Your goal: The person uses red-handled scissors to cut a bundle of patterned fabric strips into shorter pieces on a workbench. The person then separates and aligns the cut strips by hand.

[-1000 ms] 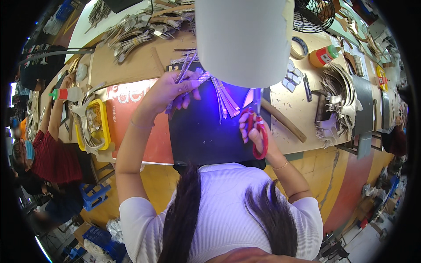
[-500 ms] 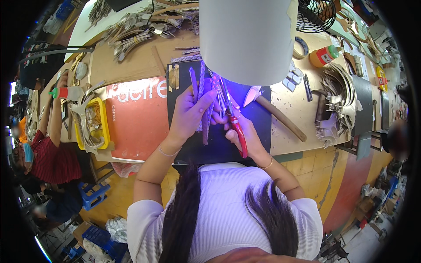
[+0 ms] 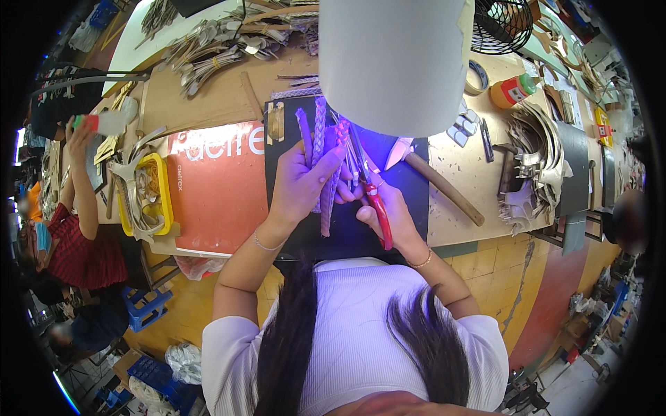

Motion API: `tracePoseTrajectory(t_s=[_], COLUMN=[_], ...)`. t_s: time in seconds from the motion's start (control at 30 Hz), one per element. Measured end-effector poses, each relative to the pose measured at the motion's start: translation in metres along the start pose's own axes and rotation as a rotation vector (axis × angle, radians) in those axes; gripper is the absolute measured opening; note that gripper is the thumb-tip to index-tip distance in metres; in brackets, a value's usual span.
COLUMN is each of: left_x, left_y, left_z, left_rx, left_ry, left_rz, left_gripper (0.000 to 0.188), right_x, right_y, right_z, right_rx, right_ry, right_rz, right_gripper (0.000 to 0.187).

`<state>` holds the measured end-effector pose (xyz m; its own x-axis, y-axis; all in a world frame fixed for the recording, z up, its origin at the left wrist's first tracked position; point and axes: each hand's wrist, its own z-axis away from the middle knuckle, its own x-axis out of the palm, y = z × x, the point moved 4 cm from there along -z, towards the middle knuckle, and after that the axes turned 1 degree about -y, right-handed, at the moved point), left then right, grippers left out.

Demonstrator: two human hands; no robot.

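Observation:
My left hand (image 3: 295,191) is closed around several narrow straps. Among them a braided strap (image 3: 319,132) stands up past my fingers, and lower ends hang under the palm. My right hand (image 3: 395,211) is wrapped round red-handled pliers (image 3: 379,218). Their metal end points up among the strap ends beside my left fingertips; I cannot tell whether the jaws touch a strap. Both hands are over a black mat (image 3: 305,236), in purple light. Just right of them lies a hammer (image 3: 444,187) with a wooden handle.
A white cylindrical hood (image 3: 395,69) hangs close above my hands. On the left stands a yellow basket (image 3: 168,201); on the right lie a heap of strappy pieces (image 3: 541,159) and a glue bottle (image 3: 512,90). A co-worker's hand (image 3: 80,142) holds another bottle (image 3: 107,124).
My hands have barely moved; the straps shifted slightly between my left fingers. At the left, the co-worker's hand has lifted the bottle and tipped it sideways.

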<state>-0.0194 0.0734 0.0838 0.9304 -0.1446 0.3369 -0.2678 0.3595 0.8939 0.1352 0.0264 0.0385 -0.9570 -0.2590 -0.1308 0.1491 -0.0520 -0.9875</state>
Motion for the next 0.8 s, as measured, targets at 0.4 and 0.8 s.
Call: tracePoseTrajectory(t_s=[0.4, 0.8], left_x=[0.0, -0.044], left_y=[-0.009, 0.025], left_z=[-0.01, -0.075], left_rx=[0.016, -0.022], left_ry=[0.018, 0.006], left_rz=[-0.037, -0.707], left_gripper=[0.021, 0.027], right_x=[0.005, -0.017], right_y=[0.005, 0.019], right_z=[-0.007, 0.007], right_rx=[0.005, 0.144], right_ry=[0.19, 0.093], right_rz=[-0.041, -0.144], right_gripper=[0.056, 0.064])
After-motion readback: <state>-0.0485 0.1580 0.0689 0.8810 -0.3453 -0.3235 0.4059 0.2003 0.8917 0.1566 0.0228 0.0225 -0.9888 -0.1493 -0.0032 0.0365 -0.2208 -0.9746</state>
